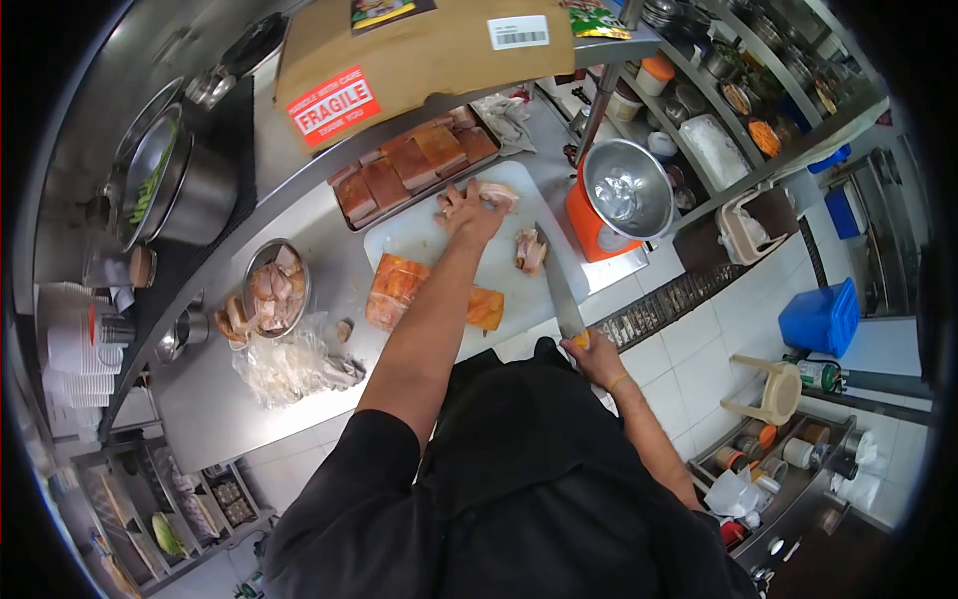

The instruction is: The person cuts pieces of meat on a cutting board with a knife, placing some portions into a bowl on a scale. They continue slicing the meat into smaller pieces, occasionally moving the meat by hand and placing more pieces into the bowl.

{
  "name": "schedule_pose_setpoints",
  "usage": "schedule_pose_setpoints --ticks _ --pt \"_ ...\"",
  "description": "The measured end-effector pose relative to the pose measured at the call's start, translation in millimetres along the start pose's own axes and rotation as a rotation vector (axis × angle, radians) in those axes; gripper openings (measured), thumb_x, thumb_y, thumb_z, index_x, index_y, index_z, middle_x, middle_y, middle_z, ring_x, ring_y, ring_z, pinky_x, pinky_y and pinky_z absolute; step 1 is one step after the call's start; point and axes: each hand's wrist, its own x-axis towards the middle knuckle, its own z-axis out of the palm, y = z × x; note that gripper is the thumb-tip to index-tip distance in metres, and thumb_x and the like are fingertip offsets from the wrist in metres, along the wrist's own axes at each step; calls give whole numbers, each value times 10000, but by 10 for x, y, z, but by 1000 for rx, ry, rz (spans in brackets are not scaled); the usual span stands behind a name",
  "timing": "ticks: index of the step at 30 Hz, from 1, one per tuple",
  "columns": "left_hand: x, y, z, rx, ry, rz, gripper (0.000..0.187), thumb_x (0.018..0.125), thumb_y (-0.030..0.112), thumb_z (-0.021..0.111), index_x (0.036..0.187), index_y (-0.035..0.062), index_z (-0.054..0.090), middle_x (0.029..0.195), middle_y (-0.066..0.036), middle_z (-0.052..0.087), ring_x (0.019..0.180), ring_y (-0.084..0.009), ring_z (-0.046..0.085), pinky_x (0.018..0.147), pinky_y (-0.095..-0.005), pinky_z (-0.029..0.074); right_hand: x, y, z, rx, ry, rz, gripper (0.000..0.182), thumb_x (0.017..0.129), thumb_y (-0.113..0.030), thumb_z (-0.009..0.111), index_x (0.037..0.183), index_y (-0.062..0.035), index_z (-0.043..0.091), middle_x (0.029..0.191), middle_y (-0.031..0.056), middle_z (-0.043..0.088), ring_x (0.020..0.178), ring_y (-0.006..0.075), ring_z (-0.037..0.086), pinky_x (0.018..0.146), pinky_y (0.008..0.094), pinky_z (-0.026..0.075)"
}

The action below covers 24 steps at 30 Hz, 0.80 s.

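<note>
My left hand (467, 215) reaches over the far part of a white cutting board (399, 240), fingers spread, touching pale cut meat (497, 196). In my right hand (597, 361), at the board's near right, is the yellow handle of a large knife (564, 299). The blade points away from me along the board's right side. Close to its tip lies a small pile of meat slices (530, 252). A browned slab of roasted meat (397, 290) rests on the board left of my forearm, and another orange-brown piece (485, 308) shows to its right.
Behind the board stands a tray of roasted meat blocks (407, 168), under a shelf with a cardboard box (429, 60). To the left are a metal bowl of meat chunks (277, 290) and a plastic bag (294, 364). A steel bowl (629, 190) sits on an orange container (596, 225) at right.
</note>
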Motion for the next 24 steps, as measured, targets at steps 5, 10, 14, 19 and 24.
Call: schedule_pose_setpoints --ticks 5,10,14,19,24 --pt "-247 407 -240 10 -28 -37 905 805 704 749 1490 154 532 1610 -206 374 1529 -414 294 1181 -642 272 8 -295 -145 121 -143 84 740 943 -609 714 1144 96 615 1034 351 713 1022 501 699 872 536 551" --pt "-238 339 241 -73 170 30 795 780 569 811 1352 68 581 1544 -210 415 1468 -423 358 1178 -581 300 183 -155 72 21 -45 -27 721 955 -597 706 1142 93 607 1036 349 714 1023 507 696 871 534 553" --pt "-324 191 551 -267 256 49 691 763 467 831 1286 77 602 1494 -229 444 1432 -437 361 1163 -574 309 206 -265 81 3 -70 11 733 959 -581 710 1192 106 601 1049 351 714 1033 508 696 879 536 553" --pt "-821 446 490 -216 398 234 635 788 410 816 1342 167 621 1521 -205 423 1431 -444 374 1196 -570 290 315 -364 127 26 -21 -58 780 959 -576 712 1275 125 582 1028 355 719 997 506 709 855 529 565" --pt "-750 371 652 -184 379 270 493 792 276 799 1267 198 692 1470 -157 481 1419 -413 404 1197 -559 301 292 -591 48 79 -60 -14 737 962 -525 732 1271 127 581 922 322 731 890 499 722 794 507 586"
